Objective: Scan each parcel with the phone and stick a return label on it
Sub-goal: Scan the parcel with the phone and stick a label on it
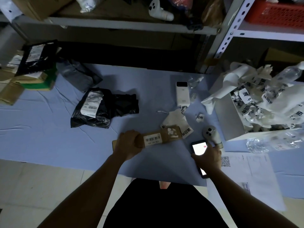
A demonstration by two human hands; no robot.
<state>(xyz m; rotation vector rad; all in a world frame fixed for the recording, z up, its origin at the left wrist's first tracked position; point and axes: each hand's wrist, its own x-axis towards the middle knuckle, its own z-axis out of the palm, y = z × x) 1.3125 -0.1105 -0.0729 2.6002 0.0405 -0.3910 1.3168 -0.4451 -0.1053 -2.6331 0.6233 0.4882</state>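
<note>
My left hand (127, 143) grips the left end of a long brown cardboard parcel (164, 134), held just above the blue sheet with its barcode label facing up. My right hand (209, 157) holds a phone (199, 148) with its screen lit, to the right of the parcel. A strip of white return labels (178, 122) printed with black characters lies just behind the parcel. One loose label (199, 117) sits further right. A black plastic mailer parcel (100, 107) with a white shipping label lies at mid-left.
A white box (222, 116) heaped with crumpled label backing stands at right. A white power bank (181, 93) lies behind the labels, a grey controller (209, 131) by the phone. Stacked parcels (32, 68) fill the far left. Printed papers (245, 170) lie at right; shelving rises behind.
</note>
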